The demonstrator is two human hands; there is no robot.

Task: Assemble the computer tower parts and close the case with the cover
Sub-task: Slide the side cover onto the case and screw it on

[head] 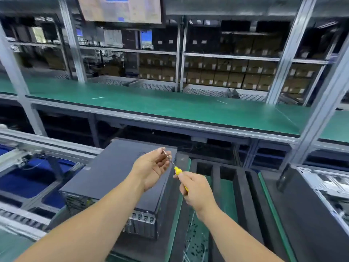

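Right hand [196, 190] grips the screwdriver [176, 170] handle — shaft slants up-left into the left hand's [153, 167] loosely curled fingers. Closed computer case [117, 174] lies just beneath, nearer the left hand.

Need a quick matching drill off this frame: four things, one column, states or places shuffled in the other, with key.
Things:
1. left hand
2. right hand
3. computer tower
4. small black screws

States or places:
A. scattered on the green mat, near the right forearm
B. grips the yellow screwdriver handle
C. lies on its side under the arms, cover on
D. palm up, fingertips at the screwdriver tip

Pairs: 1-D, 2-B, 3-C, 4-A
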